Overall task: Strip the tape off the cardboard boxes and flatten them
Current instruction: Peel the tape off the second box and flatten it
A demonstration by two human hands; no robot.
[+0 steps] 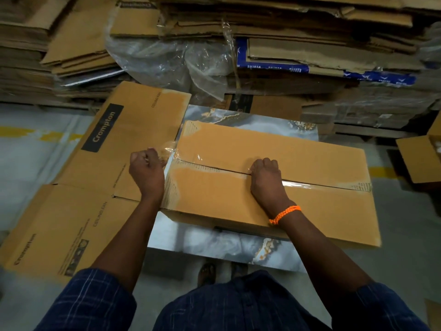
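Clear tape (300,185) runs along the centre seam of the brown cardboard box (274,149), which lies closed on the marbled worktop (214,244). The step in hand looks like the stripping. At the box's left end the tape is lifted and crumpled, while the stretch to the right lies stuck flat over the seam. The left hand (146,167) is closed into a fist just off that left end and grips the loose, wrinkled tape. The right hand (266,177) sits on the seam with its fingers curled under, bearing down on the box. Whether it also pinches the tape beneath it cannot be told. The next move probably calls for a steady, low pull along the seam while the box is held down, so the strip comes away whole instead of tearing the paper face. A flattened carton (107,149) lies just beside the box on the left.
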